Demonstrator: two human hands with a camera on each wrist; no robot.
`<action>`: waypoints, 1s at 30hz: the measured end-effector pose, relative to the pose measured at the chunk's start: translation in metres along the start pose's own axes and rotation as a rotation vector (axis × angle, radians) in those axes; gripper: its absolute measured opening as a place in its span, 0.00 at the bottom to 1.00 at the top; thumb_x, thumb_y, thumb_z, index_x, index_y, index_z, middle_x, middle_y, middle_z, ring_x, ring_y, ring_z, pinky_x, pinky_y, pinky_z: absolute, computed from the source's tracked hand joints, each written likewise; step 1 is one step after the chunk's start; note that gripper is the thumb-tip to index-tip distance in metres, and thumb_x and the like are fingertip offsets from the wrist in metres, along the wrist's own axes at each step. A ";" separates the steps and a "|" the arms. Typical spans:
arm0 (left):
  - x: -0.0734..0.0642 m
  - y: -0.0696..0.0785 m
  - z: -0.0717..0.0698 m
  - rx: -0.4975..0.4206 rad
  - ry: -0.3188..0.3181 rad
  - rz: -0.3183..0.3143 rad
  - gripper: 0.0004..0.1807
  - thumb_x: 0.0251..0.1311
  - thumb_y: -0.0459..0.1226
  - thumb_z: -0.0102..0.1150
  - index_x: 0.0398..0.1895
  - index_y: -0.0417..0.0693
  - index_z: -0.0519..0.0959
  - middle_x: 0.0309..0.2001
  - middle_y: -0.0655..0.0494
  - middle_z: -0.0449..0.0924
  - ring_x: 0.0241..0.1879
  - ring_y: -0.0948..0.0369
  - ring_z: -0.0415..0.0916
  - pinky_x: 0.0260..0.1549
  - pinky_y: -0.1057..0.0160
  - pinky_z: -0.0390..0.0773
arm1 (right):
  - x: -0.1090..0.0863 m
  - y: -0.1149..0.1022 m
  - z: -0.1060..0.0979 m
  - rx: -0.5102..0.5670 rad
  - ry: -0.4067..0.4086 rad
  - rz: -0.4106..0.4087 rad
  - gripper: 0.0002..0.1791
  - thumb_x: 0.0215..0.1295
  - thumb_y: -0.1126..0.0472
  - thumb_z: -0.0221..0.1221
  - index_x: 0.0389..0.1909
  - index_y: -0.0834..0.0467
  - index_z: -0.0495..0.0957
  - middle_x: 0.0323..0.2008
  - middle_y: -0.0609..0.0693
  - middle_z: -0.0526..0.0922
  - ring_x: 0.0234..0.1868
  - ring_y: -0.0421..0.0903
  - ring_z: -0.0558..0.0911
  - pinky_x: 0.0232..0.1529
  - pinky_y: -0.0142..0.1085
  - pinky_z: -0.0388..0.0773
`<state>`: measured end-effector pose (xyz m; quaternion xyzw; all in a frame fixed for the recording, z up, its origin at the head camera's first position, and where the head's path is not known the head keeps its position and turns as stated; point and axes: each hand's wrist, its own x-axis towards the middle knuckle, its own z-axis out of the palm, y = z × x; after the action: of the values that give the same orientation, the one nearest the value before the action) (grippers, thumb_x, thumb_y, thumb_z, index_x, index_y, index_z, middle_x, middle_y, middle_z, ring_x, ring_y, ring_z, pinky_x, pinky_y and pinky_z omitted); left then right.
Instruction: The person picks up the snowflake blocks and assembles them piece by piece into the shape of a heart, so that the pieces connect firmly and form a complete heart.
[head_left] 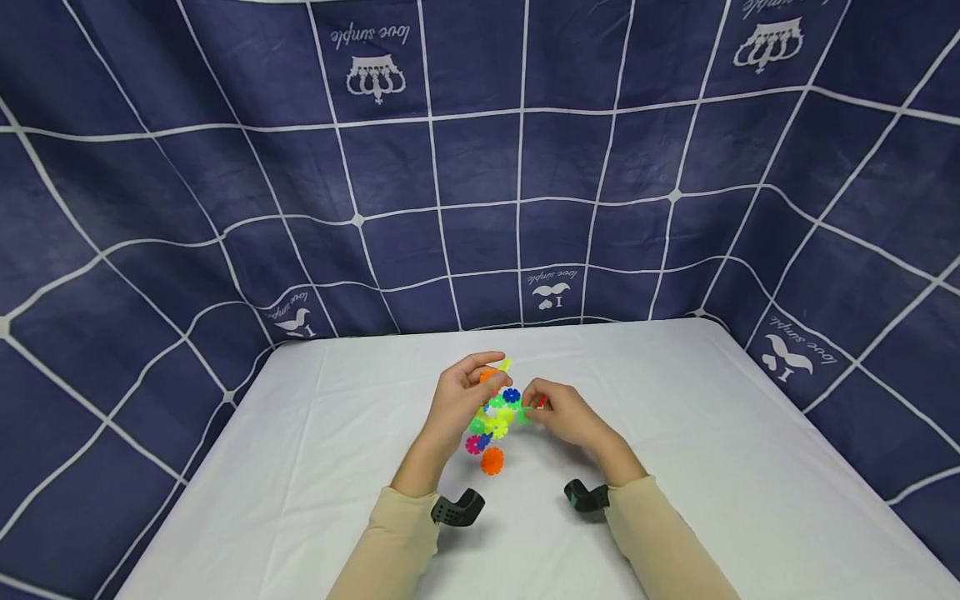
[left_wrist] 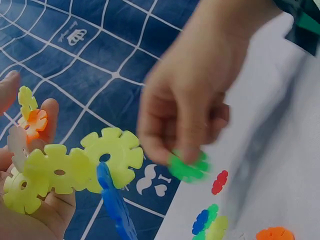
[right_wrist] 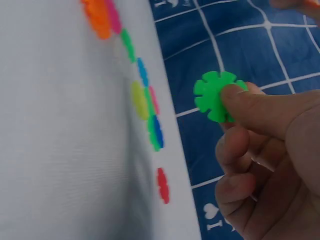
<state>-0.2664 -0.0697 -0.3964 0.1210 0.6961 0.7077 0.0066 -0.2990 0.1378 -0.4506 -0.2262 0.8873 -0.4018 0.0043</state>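
Observation:
Linked yellow snowflake discs (left_wrist: 59,172), with an orange disc (left_wrist: 36,124), a whitish one and a blue disc (left_wrist: 114,200) joined on, lie in the grip of my left hand (head_left: 455,407). Its fingers and thumb are around the left end of this chain in the left wrist view. To the right, my right hand (head_left: 567,414) pinches a single green snowflake disc (right_wrist: 210,96) by its edge between thumb and forefinger. The green disc is apart from the chain, and motion blurs it in the left wrist view.
Several loose discs lie on the white tabletop (head_left: 337,475) beneath the hands, among them a red disc (right_wrist: 163,185), a pink disc (head_left: 474,445) and an orange disc (head_left: 492,461). A dark blue checked cloth (head_left: 480,167) hangs behind the table and at its sides.

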 end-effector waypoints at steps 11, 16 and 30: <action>0.000 -0.001 0.001 0.051 0.008 -0.027 0.18 0.62 0.41 0.67 0.56 0.53 0.82 0.45 0.51 0.84 0.39 0.55 0.81 0.43 0.64 0.83 | -0.004 -0.026 -0.019 0.263 0.157 -0.007 0.05 0.73 0.67 0.54 0.44 0.59 0.68 0.42 0.59 0.86 0.25 0.61 0.81 0.22 0.29 0.70; 0.000 -0.001 0.001 -0.007 -0.039 -0.018 0.17 0.63 0.38 0.66 0.55 0.48 0.81 0.39 0.49 0.84 0.33 0.54 0.85 0.39 0.62 0.87 | -0.004 -0.030 -0.022 0.316 0.240 -0.080 0.06 0.75 0.65 0.54 0.46 0.58 0.67 0.36 0.59 0.88 0.20 0.50 0.79 0.19 0.29 0.69; -0.003 0.001 0.003 0.061 -0.066 0.013 0.15 0.63 0.38 0.66 0.52 0.49 0.82 0.33 0.53 0.81 0.25 0.59 0.73 0.27 0.70 0.78 | -0.009 -0.050 -0.026 0.343 0.358 -0.267 0.09 0.73 0.70 0.53 0.50 0.62 0.76 0.30 0.62 0.84 0.16 0.40 0.73 0.19 0.29 0.71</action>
<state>-0.2632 -0.0677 -0.3961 0.1492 0.7159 0.6817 0.0213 -0.2765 0.1315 -0.3986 -0.2624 0.7554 -0.5768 -0.1672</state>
